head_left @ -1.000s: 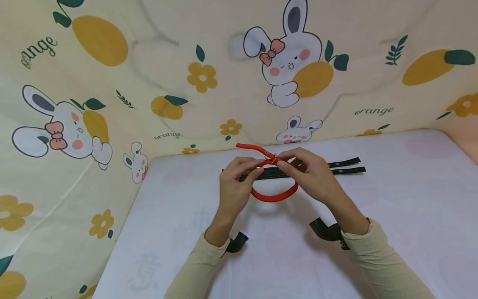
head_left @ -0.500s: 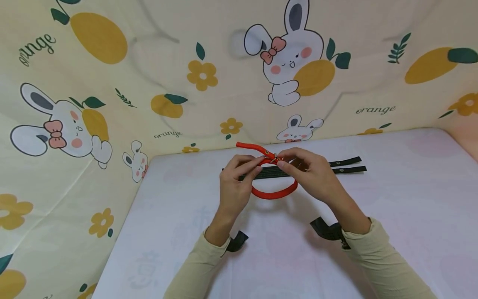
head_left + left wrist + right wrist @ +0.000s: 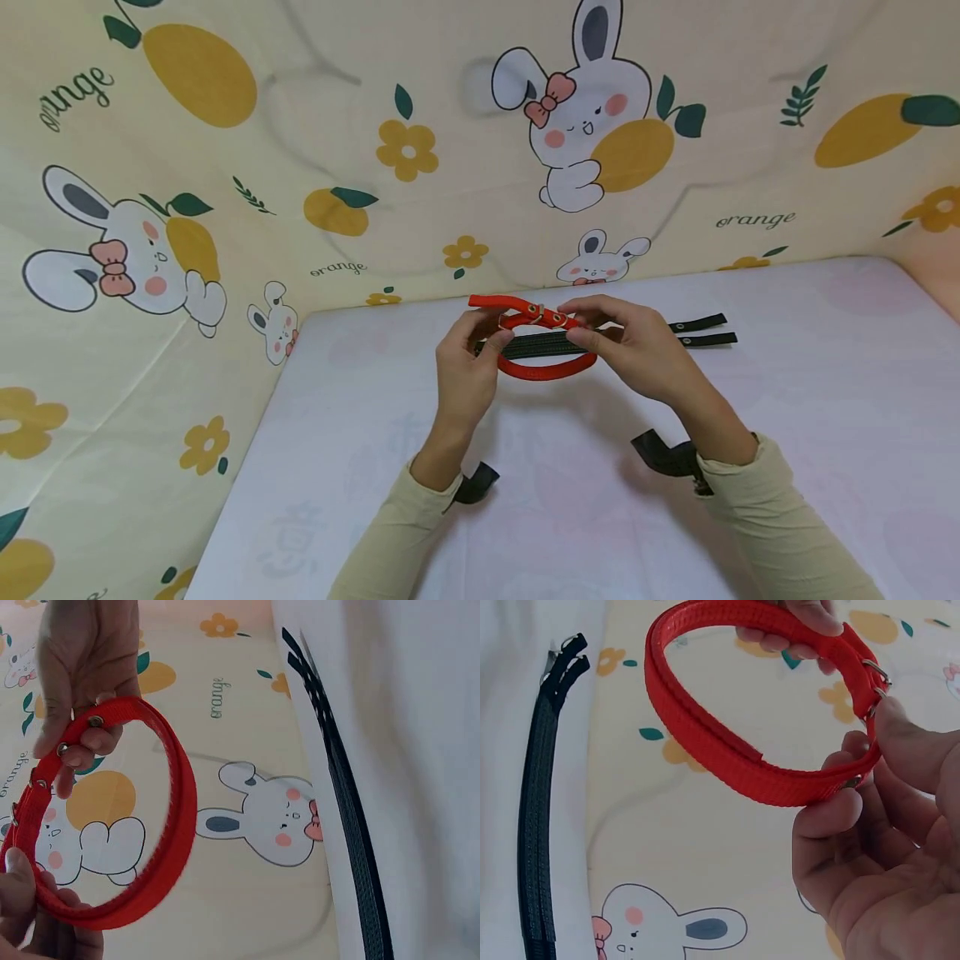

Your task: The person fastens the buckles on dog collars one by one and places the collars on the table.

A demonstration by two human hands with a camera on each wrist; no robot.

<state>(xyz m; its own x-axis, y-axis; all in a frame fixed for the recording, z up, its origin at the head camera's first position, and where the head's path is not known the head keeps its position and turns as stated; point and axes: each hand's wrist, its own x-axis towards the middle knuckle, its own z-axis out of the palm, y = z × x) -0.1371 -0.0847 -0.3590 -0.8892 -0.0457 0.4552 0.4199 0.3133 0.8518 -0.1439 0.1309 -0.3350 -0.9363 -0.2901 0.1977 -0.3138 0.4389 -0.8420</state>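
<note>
A red collar [image 3: 542, 367] with a metal buckle [image 3: 537, 312] is closed into a loop and held above the white table [image 3: 787, 400]. My left hand [image 3: 498, 337] pinches the loop's left side, close to the loose strap end. My right hand [image 3: 581, 327] pinches the strap just right of the buckle, thumb on top. In the left wrist view the red collar [image 3: 174, 825] runs between both hands. In the right wrist view the red collar [image 3: 727, 754] curves away from my right hand [image 3: 870, 761], with the buckle [image 3: 876, 675] by the thumb.
Two black straps [image 3: 697, 330] lie side by side on the table behind the hands, also seen as black straps [image 3: 337, 787] and black straps [image 3: 540, 825]. A bunny-and-orange printed cloth [image 3: 225, 208] walls the table's back and left sides.
The collar loop has risen and tipped flatter, away from me. Both hands shifted slightly farther along the table, still holding it, and the loose end dropped a little.
</note>
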